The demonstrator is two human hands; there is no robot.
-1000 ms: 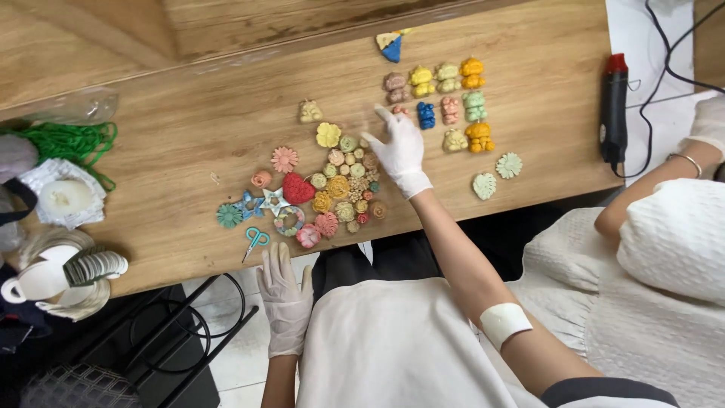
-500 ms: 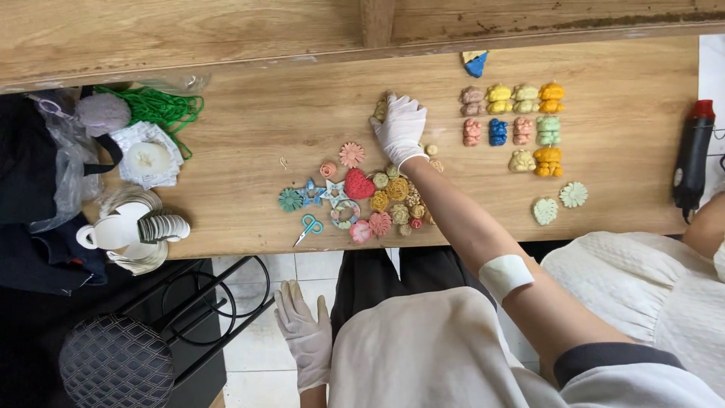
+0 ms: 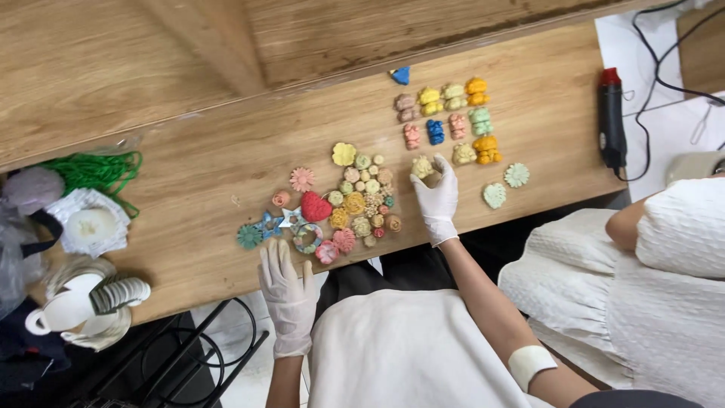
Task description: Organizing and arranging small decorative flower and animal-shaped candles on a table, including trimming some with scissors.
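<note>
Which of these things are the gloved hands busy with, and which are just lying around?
In use:
right hand
pale yellow figure in its fingers
pile of small coloured shapes
rows of little figures
left hand at the table edge

Lying about:
black tool with red tip
green cord
white cups

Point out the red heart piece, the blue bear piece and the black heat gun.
red heart piece (image 3: pixel 316 206), head view, on the middle of its textured top.
blue bear piece (image 3: pixel 435 131), head view, on its body.
black heat gun (image 3: pixel 611 128), head view, on the middle of its black barrel.
</note>
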